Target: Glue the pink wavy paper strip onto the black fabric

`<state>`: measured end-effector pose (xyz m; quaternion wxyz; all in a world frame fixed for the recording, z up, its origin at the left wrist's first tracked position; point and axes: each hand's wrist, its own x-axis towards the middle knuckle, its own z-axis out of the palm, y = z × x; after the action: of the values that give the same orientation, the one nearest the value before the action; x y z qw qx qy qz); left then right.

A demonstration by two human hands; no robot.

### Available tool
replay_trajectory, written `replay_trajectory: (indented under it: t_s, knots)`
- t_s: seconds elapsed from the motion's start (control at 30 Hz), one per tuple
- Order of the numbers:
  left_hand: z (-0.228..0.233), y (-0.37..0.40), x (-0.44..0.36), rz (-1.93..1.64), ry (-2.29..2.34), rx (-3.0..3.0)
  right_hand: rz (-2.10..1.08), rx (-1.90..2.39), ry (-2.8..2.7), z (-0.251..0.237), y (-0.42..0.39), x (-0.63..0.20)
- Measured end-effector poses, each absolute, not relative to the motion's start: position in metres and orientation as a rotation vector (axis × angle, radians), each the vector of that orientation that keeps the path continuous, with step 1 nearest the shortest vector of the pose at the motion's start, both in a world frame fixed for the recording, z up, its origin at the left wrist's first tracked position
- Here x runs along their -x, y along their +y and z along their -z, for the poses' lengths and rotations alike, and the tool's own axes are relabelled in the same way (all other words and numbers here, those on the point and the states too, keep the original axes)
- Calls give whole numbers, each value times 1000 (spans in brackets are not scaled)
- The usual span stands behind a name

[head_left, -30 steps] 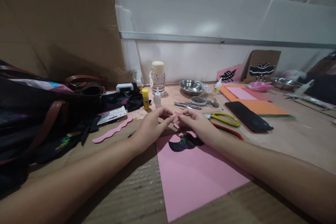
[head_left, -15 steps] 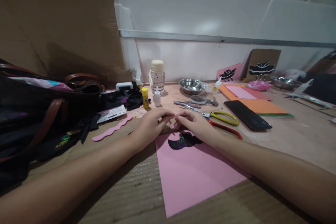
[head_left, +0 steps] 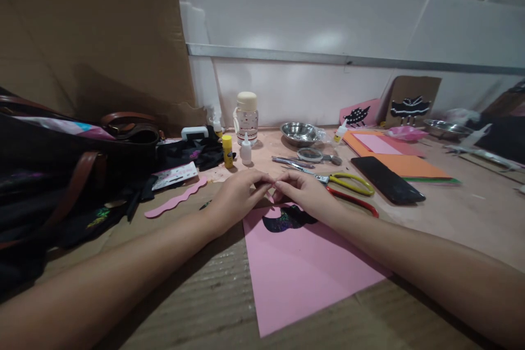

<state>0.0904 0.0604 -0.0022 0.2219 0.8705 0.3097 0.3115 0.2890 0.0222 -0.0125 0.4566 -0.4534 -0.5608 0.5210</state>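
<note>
Above the far edge of a pink sheet (head_left: 303,279), my left hand (head_left: 241,197) and my right hand (head_left: 301,191) meet at the fingertips. Both pinch a small pink strip (head_left: 269,197), most of it hidden by the fingers. A black glittery cut-out (head_left: 283,221) lies on the pink sheet, partly covered by my right hand. Just beyond my right hand rest scissors (head_left: 348,183) with one yellow and one red handle. Left of my left hand lies a wavy pink strip (head_left: 176,199).
A glue stick (head_left: 227,152), a white squeeze bottle (head_left: 246,151) and a drinking bottle (head_left: 246,120) stand behind my hands. Farther right are a metal bowl (head_left: 298,134), a black phone (head_left: 388,180) and orange sheets (head_left: 414,167). A dark bag (head_left: 49,175) fills the left side.
My fingertips have drawn closer together, and less of the small pink strip shows between them. The other things lie as before.
</note>
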Motion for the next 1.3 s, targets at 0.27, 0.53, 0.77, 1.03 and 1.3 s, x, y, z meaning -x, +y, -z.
replay_trajectory:
  t_s: [0.27, 0.53, 0.77, 1.03, 1.3]
  knots:
    - [0, 63, -89, -969, 946, -2283, -1285, 1177, -1296, 7, 22, -289]
    - [3, 64, -92, -1089, 1015, -2164, -1330, 1265, -1166, 0, 17, -281]
    - [5, 61, -95, -1185, 1030, -2168, -1388, 1211, -1131, -2, 10, -272]
    - [11, 62, -95, -1275, 1026, -2233, -1385, 1149, -1137, 4, 12, -278]
    - [8, 57, -96, -1298, 913, -2343, -1369, 1158, -1204, 3, 13, -278]
